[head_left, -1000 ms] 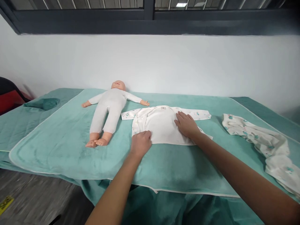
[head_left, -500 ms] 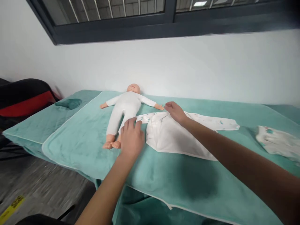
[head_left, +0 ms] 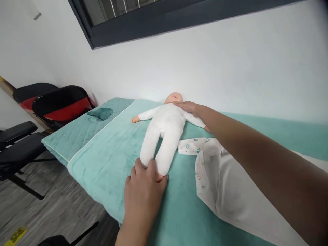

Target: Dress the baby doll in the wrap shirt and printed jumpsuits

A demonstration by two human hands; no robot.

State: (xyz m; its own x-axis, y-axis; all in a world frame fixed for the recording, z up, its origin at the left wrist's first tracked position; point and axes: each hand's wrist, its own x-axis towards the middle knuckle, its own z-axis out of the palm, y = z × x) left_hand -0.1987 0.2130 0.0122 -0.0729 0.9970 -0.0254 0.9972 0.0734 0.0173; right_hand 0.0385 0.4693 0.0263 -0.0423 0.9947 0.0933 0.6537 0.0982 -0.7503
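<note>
A baby doll (head_left: 169, 119) in a white body suit lies on its back on the green bed cover, arms spread. My left hand (head_left: 145, 188) is wrapped over the doll's feet and lower legs, with the thumb on the right side; the feet are mostly hidden beneath it. At the doll's neck and shoulder rests my right hand (head_left: 188, 106), its fingers stretched out and touching it. To the right of the doll, a white baby garment (head_left: 238, 184) lies spread out, its patterned sleeve (head_left: 192, 146) pointing toward the doll's legs. My right forearm covers part of it.
The green padded cover (head_left: 107, 164) drapes over the bed's front edge. A small green pillow (head_left: 99, 114) lies at the left end. Black and red chairs (head_left: 64, 106) stand beyond it. A white wall (head_left: 243, 68) with a dark window frame (head_left: 153, 24) runs behind.
The view has turned left and closer. My left hand has come onto the doll's feet, and my right hand has moved from above the garment to the doll's neck and shoulder.
</note>
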